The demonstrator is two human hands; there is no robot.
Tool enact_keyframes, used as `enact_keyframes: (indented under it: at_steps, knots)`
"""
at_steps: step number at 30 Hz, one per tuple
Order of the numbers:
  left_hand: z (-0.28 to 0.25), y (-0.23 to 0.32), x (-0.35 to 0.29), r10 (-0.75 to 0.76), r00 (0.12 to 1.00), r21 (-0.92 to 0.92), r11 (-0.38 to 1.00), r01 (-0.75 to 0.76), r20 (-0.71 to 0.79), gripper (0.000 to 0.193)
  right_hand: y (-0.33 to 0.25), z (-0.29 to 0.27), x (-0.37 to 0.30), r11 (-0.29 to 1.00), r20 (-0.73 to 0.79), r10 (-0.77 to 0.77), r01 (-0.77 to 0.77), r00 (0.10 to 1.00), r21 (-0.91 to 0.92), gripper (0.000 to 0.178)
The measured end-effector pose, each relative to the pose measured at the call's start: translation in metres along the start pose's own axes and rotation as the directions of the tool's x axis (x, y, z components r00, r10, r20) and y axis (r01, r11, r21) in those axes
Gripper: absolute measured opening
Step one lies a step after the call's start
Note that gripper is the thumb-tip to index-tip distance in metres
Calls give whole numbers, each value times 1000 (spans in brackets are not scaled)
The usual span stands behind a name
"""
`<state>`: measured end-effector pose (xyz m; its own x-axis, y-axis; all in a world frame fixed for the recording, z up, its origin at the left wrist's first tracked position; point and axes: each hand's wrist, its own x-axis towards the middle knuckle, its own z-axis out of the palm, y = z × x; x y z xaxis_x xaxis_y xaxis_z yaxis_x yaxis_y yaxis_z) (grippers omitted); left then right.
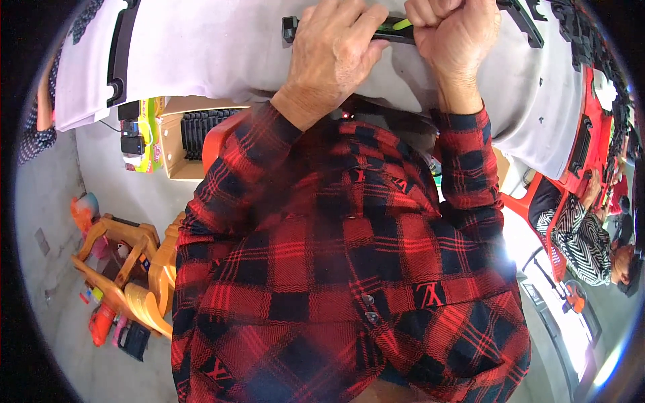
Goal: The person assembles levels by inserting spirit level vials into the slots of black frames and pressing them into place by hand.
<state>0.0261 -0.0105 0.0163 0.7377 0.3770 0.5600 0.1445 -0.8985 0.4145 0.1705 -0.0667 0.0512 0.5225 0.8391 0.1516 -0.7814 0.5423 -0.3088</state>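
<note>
At the top of the head view, a long black plastic strip (pixel 289 31) lies on the pale cloth-covered table (pixel 201 47). My left hand (pixel 336 57) is closed over this strip, fingers and thumb pressed along it. To the right, my right hand (pixel 457 40) is a closed fist around a thin yellow-green tool (pixel 402 25), whose tip meets the strip near my left fingers. The rest of the tool is hidden inside the fist, so its kind does not show. Part of the strip is covered by my left hand.
Similar black pieces (pixel 123 50) lie at the table's left, more at its right (pixel 527 23). Below the table's left edge stands a cardboard box (pixel 180 158) of black parts. Wooden furniture (pixel 124 269) is on the floor at left. A person in a patterned top (pixel 581 242) sits at right.
</note>
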Motion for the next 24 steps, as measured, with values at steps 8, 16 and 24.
enact_keyframes:
  at_steps: [8, 16, 24]
  knots:
    - [-3, 1, 0, -7, 1000, -38, 999, 7, 17, 44, 2, -2, -1, 909, -1, -80, 73, 997, -411, 48]
    - [-2, 1, 2, 16, 1000, -23, 1000, -17, -16, 41, 5, -4, -3, 711, 5, -194, 144, 981, -689, 49]
    - [7, -1, -3, -3, 971, -281, 957, -66, -237, 50, -10, -1, 0, 815, -89, -178, 96, 980, -571, 52]
